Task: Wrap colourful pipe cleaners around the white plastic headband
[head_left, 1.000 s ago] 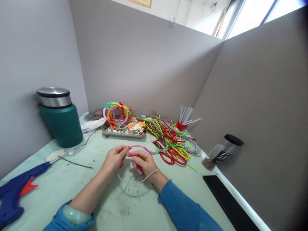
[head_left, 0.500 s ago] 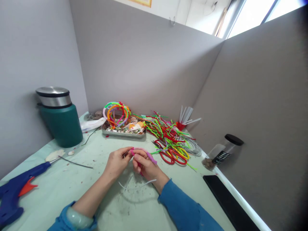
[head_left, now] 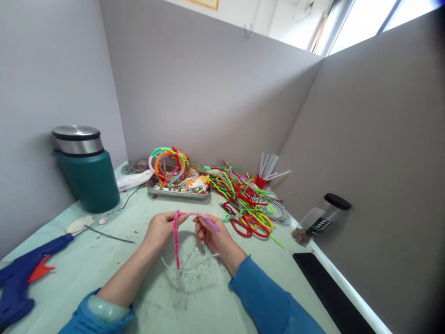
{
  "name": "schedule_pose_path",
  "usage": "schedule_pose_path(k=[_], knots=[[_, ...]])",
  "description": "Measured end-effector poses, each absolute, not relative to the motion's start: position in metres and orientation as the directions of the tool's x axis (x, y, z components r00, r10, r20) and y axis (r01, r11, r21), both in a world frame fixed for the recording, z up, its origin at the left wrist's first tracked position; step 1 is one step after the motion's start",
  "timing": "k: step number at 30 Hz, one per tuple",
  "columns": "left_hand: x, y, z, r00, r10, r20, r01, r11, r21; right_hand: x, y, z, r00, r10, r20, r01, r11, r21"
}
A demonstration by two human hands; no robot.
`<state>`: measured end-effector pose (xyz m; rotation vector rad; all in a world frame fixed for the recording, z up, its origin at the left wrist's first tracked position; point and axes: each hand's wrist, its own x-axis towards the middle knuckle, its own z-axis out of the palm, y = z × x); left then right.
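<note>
The only view was from a camera on the person's head. It looked forward and downward over the counter (head_left: 194, 306), quite near to it. The far partition (head_left: 208, 93) filled the upper middle, and the side partition (head_left: 375, 130) stood at the right. No second view shared this scene.

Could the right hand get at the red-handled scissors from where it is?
Probably yes: the scissors lie just beyond the right hand, handles toward the person, though that hand would likely need to release the fuzzy strand first.
</note>
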<state>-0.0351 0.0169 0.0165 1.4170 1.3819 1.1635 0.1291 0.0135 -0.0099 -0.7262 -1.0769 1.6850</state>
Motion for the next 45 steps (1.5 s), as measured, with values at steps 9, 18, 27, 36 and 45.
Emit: schedule_pose_path(k=[9,18,27,36,45], knots=[[-0.033,0.013,0.018,0.159,0.985,0.073,0.455,-0.139,0.880,0.132,0.015,-0.005,-0.398,0.916,-0.053,-0.314,-0.190,-0.930],[-0.030,0.013,0.015,0.316,0.948,0.031,0.434,-0.174,0.884,0.128,0.013,-0.011,-0.316,0.949,-0.001,-0.081,-0.029,-0.996],[-0.029,0.014,0.006,0.269,0.963,-0.014,0.374,-0.091,0.923,0.127,0.014,-0.011,-0.298,0.954,0.031,-0.076,0.008,-0.997],[-0.030,0.018,0.008,0.179,0.979,-0.102,0.460,0.009,0.888,0.127,0.012,-0.012,-0.187,0.945,0.269,0.154,0.299,-0.942],[-0.025,0.017,0.002,0.270,0.958,-0.097,0.554,-0.073,0.829,0.125,0.003,0.002,-0.231,0.810,0.539,0.198,0.581,-0.789]])
